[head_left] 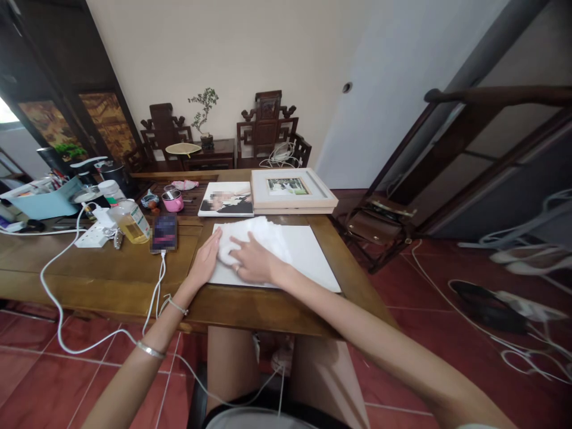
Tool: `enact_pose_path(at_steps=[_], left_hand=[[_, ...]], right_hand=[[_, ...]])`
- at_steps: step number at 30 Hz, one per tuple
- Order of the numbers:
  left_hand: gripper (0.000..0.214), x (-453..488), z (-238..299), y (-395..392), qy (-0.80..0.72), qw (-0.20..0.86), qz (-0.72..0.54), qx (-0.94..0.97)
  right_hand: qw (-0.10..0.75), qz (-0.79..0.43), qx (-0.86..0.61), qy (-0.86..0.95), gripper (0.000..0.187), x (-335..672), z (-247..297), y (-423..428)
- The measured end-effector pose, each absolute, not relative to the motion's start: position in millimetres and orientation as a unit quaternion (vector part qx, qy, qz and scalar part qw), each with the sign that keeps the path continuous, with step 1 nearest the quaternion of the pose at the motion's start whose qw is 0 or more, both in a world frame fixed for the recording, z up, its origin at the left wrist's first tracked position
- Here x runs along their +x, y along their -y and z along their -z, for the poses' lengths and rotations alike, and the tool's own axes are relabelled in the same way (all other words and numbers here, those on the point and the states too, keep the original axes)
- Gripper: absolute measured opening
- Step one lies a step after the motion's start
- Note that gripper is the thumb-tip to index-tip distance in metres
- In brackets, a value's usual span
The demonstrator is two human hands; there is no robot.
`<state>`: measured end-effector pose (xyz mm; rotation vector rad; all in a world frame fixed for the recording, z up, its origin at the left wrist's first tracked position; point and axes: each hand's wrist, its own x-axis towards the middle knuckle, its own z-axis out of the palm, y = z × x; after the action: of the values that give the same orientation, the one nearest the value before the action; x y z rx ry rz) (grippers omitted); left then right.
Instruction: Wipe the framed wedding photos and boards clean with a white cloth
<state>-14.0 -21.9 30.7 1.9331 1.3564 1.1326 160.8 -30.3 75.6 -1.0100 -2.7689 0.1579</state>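
Note:
A flat white panel [315,259] lies near the front edge of the wooden table. Over its left half is a crumpled white cloth [257,227], perhaps tissue; the exact kind is unclear. My right hand [254,260] presses the cloth down onto the panel, its fingers curved over the bunched material. At the panel's left edge rests my left hand [206,257], fingers extended and close together, beside the cloth. Behind the panel are a photo print [227,199] and a pale frame [326,192] with a picture in it.
Left of the panel are a phone [164,233] on a charging cable, a bottle of yellow liquid [133,221], a power strip [92,234] and a pink cup [173,201]. A blue bin [49,202] stands farther left. A wooden chair [379,220] is at the right.

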Motion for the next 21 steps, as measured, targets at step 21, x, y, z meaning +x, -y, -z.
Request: enact_pose_path(at_steps=[21], left_hand=[[0.044,-14.6,-19.2,18.4,-0.502,0.179,-0.313,0.786]], right_hand=[[0.154,-0.143,-0.487,0.848,0.026,194.8,-80.3,-12.0]])
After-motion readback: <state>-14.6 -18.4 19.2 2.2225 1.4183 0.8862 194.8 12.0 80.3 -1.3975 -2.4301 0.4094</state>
